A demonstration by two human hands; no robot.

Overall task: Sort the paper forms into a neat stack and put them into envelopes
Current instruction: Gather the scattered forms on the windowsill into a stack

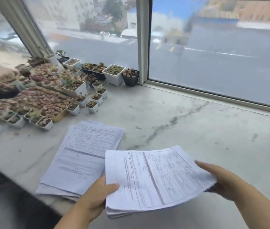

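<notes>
The work stood at the sorting step, well short of any enveloping. Both hands held a thick bundle of printed forms (154,179) just above the pale marble ledge (189,129), at the near right of the scene. The left hand (96,197) gripped the bundle's left edge, thumb curled over the top sheet and the other fingers hidden beneath. The right hand (220,177) took the right edge, its fingers fairly straight along the top and side of the paper; whether any fingers curled underneath could not be told, since the sheets covered them. The bundle sagged a little between the two grips and its edges looked roughly, not perfectly, aligned.

A second, looser pile of forms (83,157) lay flat on the ledge just left of the held bundle, its sheets fanned and skewed, with the bundle's left corner overlapping it from above. Farther left and beyond, small pots of succulents (91,105) crowded the ledge up to the window (213,55).

No envelope showed anywhere in view. By my reading, the next move called for squaring the held sheets, probably by tapping their edges on the ledge, then gathering the skewed pile into the same stack, keeping clear of the pots
</notes>
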